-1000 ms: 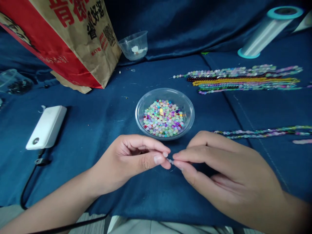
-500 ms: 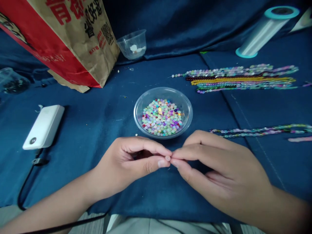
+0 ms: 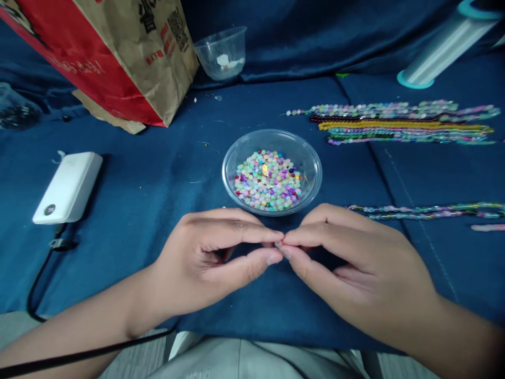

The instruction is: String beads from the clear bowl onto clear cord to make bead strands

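Fingertip to fingertip, both hands meet just in front of the bowl. A tiny pale bead (image 3: 278,243) shows between the thumb and forefinger of my left hand (image 3: 221,250), which are curved in a loose pinch. My right hand (image 3: 351,263) is closed in a pinch with its fingertips against the bead; whatever else it grips is too small to make out. Behind the hands, a clear plastic bowl (image 3: 228,179) holds many small beads (image 3: 268,181) in mixed colours, with a gold piece (image 3: 265,169) among them.
Bead strands (image 3: 406,125) lie at the right rear, and another strand pair (image 3: 430,211) beside my right hand. A wire spool (image 3: 450,50), a clear cup (image 3: 221,55), a paper bag (image 3: 130,68) and a cabled white power bank (image 3: 69,187) stand around the blue cloth (image 3: 165,173).
The view has shifted slightly, so the background sits higher and mostly further right. My left finger and thumb have parted a little, and the bead is now more hidden between the fingertips.
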Available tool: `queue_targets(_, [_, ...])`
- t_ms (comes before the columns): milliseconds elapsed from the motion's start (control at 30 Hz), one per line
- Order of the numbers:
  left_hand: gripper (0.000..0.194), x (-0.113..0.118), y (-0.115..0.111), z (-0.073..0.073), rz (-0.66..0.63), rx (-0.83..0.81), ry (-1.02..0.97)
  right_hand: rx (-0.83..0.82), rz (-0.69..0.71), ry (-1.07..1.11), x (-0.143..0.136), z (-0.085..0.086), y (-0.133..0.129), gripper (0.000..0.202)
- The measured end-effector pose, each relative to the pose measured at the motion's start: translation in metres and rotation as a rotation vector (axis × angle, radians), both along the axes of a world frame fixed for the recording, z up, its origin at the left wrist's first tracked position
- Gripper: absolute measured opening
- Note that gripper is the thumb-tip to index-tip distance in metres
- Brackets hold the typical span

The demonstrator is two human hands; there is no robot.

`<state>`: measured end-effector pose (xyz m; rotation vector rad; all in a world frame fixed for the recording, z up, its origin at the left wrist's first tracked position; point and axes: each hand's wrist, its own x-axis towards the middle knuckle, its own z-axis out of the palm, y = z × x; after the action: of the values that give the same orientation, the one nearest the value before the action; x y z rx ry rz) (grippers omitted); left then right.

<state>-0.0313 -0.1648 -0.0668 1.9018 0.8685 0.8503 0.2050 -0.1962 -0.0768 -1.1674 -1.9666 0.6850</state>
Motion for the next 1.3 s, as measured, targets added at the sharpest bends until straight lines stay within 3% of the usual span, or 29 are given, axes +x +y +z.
queue_targets(333, [0.008,-0.002,0.000,0.000,0.024,-0.101,0.011,-0.050,0.041,-0.023,-0.003,0.000,0.000,0.017])
queue_targets(533, [0.012,-0.008,0.000,0.011,0.074,-0.085,-0.019,-0.069,0.063,-0.008,-0.002,-0.001,0.000,0.018])
queue_targets(633, [0.005,-0.018,0.002,0.015,0.147,-0.130,-0.169,-0.068,0.068,-0.023,-0.001,-0.005,0.001,0.017])
queue_targets(767, [0.007,-0.027,0.008,0.018,0.134,-0.212,-0.482,-0.098,0.150,-0.081,0.000,-0.011,0.005,0.017])
queue_targets(867, [0.007,-0.027,0.010,0.021,0.171,-0.311,-0.559,-0.107,0.195,-0.119,0.002,-0.011,0.006,0.018])
queue_targets(1000, [0.009,-0.026,0.006,0.020,0.163,-0.379,-0.514,-0.123,0.116,-0.107,0.007,-0.002,0.007,0.019])
queue_targets(1133, [0.006,-0.020,0.002,0.014,0.089,-0.301,-0.320,-0.132,0.031,-0.033,0.010,0.008,0.006,0.015])
queue_targets(1300, [0.017,-0.005,0.002,0.009,-0.013,-0.177,-0.172,-0.112,0.114,0.059,0.010,0.011,0.003,0.017])
